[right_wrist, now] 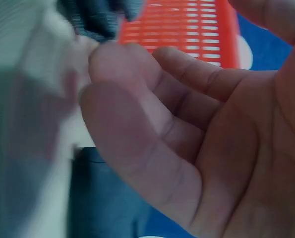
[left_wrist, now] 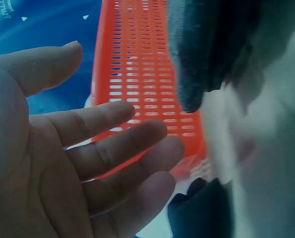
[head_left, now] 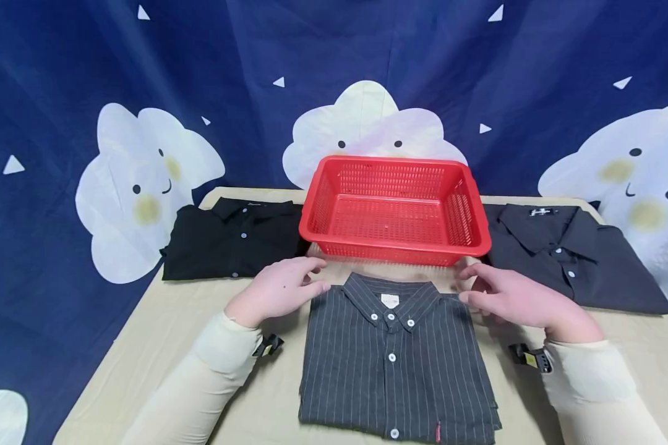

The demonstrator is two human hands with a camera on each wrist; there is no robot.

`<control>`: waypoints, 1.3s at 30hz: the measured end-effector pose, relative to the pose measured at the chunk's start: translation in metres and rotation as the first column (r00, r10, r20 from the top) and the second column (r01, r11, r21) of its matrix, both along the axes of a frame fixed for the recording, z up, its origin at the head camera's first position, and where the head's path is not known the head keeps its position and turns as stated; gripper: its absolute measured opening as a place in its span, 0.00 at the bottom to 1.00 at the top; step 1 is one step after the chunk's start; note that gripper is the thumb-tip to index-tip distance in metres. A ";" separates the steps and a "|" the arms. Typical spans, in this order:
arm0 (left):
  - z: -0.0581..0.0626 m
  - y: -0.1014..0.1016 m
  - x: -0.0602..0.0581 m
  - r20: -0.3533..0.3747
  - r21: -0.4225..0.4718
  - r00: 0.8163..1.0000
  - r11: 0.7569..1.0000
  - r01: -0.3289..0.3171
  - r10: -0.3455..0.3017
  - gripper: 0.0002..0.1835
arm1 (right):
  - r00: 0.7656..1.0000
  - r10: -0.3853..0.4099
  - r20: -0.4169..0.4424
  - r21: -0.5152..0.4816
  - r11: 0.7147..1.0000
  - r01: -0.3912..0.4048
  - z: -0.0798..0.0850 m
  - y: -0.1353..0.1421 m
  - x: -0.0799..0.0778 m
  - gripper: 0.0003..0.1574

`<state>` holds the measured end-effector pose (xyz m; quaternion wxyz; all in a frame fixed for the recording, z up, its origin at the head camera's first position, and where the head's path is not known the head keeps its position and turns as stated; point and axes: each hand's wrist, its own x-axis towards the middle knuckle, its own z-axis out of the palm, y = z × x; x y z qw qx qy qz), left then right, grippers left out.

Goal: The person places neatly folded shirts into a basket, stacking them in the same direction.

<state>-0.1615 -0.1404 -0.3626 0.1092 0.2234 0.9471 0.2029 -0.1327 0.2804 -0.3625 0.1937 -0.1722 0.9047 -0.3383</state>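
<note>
Head view, contents by size. Backdrop (head_left: 61, 74): dark blue cloth printed with white smiling clouds, hung behind the work area. Tabletop (head_left: 161, 327): beige, carrying all items below. Striped shirt (head_left: 395, 364): dark grey with thin pale stripes, folded, buttoned front up, collar toward the far side, lying at the near centre between both forearms. Red basket (head_left: 395, 250): perforated plastic, rectangular, standing just beyond the striped shirt's collar at the centre back. Dark shirt, right (head_left: 584, 259): folded, collar up, beside the basket's right wall. Black shirt, left (head_left: 228, 241): folded, beside the basket's left wall. Left hand (head_left: 281, 287): palm down, fingers relaxed and holding nothing, fingertips at the striped shirt's left shoulder. Right hand (head_left: 514, 296): fingers loosely extended, holding nothing, fingertips at the shirt's right shoulder. Left wrist view: open palm with spread fingers (left_wrist: 117, 148), basket mesh behind. Right wrist view: relaxed fingers (right_wrist: 137, 129) slightly bent, empty, basket beyond. Sleeves: cream, both arms.
</note>
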 end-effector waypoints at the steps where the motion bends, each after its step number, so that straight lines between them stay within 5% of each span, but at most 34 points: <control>1: -0.003 0.001 -0.001 0.016 0.007 1.000 1.000 0.001 -0.001 0.31 | 0.999 -0.004 0.046 -0.028 1.000 0.005 -0.004 0.001 -0.001 0.29; 7: -0.014 0.002 -0.005 0.100 0.075 0.995 0.997 0.020 -0.028 0.27 | 0.987 0.005 0.162 -0.096 0.995 0.011 -0.018 0.004 -0.006 0.25; 17: -0.029 0.000 -0.012 0.101 0.080 0.987 0.990 0.118 -0.126 0.26 | 0.975 -0.011 0.223 -0.066 0.997 0.026 -0.025 0.001 -0.008 0.24; 31: -0.040 0.006 -0.012 0.091 0.055 0.993 0.996 0.075 -0.080 0.18 | 0.990 0.010 0.143 0.011 1.000 -0.012 -0.034 -0.007 -0.010 0.23; 39: -0.041 0.013 -0.007 0.082 -0.037 0.996 0.998 0.044 -0.040 0.16 | 0.992 0.012 0.122 0.071 0.997 -0.021 -0.032 -0.011 -0.009 0.25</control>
